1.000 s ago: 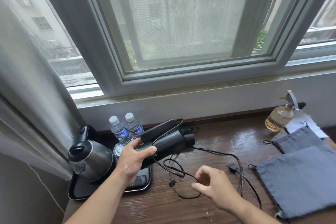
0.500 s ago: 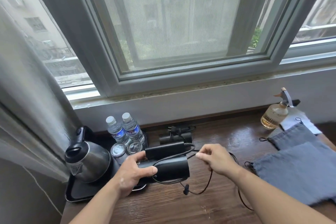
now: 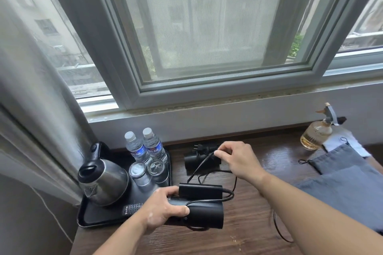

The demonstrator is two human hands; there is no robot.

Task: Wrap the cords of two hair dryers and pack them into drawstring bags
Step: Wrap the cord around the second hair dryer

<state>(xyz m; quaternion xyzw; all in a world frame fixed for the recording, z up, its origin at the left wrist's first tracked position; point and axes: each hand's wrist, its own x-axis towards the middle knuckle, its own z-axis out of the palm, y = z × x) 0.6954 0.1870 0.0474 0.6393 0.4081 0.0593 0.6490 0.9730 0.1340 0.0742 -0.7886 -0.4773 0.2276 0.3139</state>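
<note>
My left hand (image 3: 163, 209) grips a black folded hair dryer (image 3: 204, 211) just above the wooden desk, near the front. Its black cord (image 3: 200, 168) loops round the body and runs up to my right hand (image 3: 238, 159), which pinches the cord between thumb and forefinger above the desk. Behind that hand lies a second black hair dryer (image 3: 199, 159) with its cord wound on and the plug on top. Two grey drawstring bags lie at the right, one (image 3: 339, 159) behind the other (image 3: 348, 194). A slack loop of cord (image 3: 278, 227) hangs below my right forearm.
A black tray (image 3: 97, 221) at the left holds a steel kettle (image 3: 103, 182), two water bottles (image 3: 145, 147), two upturned glasses (image 3: 149, 172) and a remote (image 3: 132, 208). An amber spray bottle (image 3: 317, 132) stands at the back right. The window wall and a curtain (image 3: 37, 109) close the back and left.
My right hand has pulled the cord up and away from me, over the second dryer. My left hand still holds the first dryer, now lower and nearer to me.
</note>
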